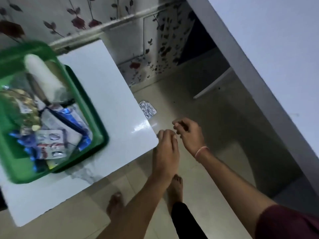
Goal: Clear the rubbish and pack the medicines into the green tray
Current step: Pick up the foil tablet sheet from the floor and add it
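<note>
Head view: foil blister strip (147, 109) on the floor just past the desk (120, 94) edge, up and left of both empty, loosely curled hands, left hand (166, 149) slightly nearer than right hand (188, 135); green tray (96, 121) of medicines well left.

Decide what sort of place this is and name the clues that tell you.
Probably a room in a home: tiled floor, floral-patterned cupboard doors, a white table holding a green tray of medicines, and the person's bare feet.
</note>
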